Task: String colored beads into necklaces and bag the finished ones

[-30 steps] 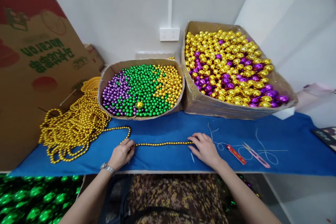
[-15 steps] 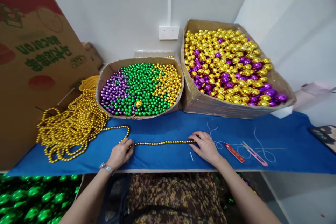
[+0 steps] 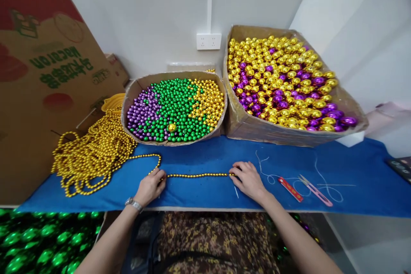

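A gold bead string (image 3: 199, 175) lies stretched nearly straight across the blue cloth (image 3: 195, 197). My left hand (image 3: 150, 188) pinches it at the left, and from there the string bends back to a heaped pile of gold bead strands (image 3: 93, 154). At the string's right end, my right hand (image 3: 245, 179) has its thumb and fingertips closed on the beads. Just below that hand lies a small white stick (image 3: 236, 192). Off to its right are white thread (image 3: 271, 178), a red cutter-like strip (image 3: 290, 189) and pink-handled scissors (image 3: 317, 192).
Behind my hands stands a cardboard box (image 3: 173, 142) of purple, green and gold beads. A taller box (image 3: 272, 135) of gold and purple beads is to its right. A large carton (image 3: 28, 137) borders the left side. Shiny green beads (image 3: 48, 239) sit below the table edge.
My right hand has shifted slightly left along the bead string. My left hand keeps its hold in about the same place, and the camera view has moved a little.
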Tool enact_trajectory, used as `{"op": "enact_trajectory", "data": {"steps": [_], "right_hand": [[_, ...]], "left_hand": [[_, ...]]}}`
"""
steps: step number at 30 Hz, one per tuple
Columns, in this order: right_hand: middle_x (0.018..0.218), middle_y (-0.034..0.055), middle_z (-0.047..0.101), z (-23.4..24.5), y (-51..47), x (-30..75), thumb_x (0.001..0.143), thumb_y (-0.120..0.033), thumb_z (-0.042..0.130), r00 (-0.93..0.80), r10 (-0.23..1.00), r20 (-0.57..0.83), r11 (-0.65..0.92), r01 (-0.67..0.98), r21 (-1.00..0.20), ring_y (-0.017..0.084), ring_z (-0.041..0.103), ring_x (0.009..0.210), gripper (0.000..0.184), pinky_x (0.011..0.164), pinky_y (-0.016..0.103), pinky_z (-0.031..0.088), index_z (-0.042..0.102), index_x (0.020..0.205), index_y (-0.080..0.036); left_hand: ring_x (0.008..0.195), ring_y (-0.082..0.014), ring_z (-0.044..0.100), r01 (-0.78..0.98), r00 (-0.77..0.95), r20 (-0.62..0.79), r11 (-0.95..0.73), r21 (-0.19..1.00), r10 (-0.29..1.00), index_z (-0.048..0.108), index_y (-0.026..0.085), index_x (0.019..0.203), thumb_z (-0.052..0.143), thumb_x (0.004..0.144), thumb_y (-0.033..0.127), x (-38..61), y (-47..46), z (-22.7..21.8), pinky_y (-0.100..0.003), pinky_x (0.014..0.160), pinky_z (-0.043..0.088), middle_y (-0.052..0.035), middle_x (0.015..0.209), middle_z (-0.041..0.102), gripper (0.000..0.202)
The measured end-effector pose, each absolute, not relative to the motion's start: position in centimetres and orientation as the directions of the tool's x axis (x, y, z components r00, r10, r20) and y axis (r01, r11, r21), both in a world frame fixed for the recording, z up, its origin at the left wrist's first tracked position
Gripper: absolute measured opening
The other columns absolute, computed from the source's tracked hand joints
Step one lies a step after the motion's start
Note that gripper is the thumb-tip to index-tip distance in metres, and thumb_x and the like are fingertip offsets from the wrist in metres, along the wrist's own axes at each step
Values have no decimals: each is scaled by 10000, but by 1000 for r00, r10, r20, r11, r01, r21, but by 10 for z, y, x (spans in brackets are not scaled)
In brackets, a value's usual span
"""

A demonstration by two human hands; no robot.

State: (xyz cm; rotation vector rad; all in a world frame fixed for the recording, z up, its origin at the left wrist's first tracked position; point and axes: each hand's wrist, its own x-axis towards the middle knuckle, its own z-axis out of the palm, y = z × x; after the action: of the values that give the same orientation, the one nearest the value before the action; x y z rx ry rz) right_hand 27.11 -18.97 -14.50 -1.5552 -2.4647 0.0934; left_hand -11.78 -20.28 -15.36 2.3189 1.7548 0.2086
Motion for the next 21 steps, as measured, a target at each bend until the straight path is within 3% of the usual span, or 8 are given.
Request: {"op": "enact_trajectory", "data": {"steps": [5, 8, 13, 21], "right_hand": [[997, 85, 618, -139, -187, 308, 852, -251, 461, -317, 930, 186, 341, 933, -114, 240, 548, 899, 209, 914, 500, 312, 669, 871, -234], [993, 121, 614, -133, -185, 315, 848, -251, 456, -290, 937, 196, 314, 944, -103, 264, 547, 882, 234, 889, 527, 322, 664, 942, -198], [1073, 62, 604, -134, -185, 272, 842, -334, 516, -422, 890, 172, 449, 878, -164, 224, 540, 971, 246, 921, 424, 348, 623, 1053, -268], [1046, 38, 605, -148, -183, 214, 843, -302, 537, -498, 852, 161, 523, 825, -215, 206, 537, 966, 167, 971, 461, 304, 624, 984, -291]], "left_hand": [[730, -156, 548, 932, 271, -26, -255, 259, 962, 520, 216, 818, 383, 864, 215, -117, -204, -154, -243, 645, 401, -23, 828, 536, 145], [730, -158, 546, 929, 268, -23, -252, 271, 963, 523, 214, 822, 385, 863, 216, -117, -204, -153, -248, 649, 403, -27, 827, 538, 144], [732, -153, 541, 929, 253, -41, -231, 290, 967, 534, 217, 824, 400, 855, 221, -117, -204, -153, -246, 656, 405, -21, 822, 540, 138], [737, -149, 556, 934, 263, -29, -247, 260, 964, 516, 222, 810, 392, 856, 209, -117, -203, -153, -233, 649, 404, -14, 818, 534, 133]]}}
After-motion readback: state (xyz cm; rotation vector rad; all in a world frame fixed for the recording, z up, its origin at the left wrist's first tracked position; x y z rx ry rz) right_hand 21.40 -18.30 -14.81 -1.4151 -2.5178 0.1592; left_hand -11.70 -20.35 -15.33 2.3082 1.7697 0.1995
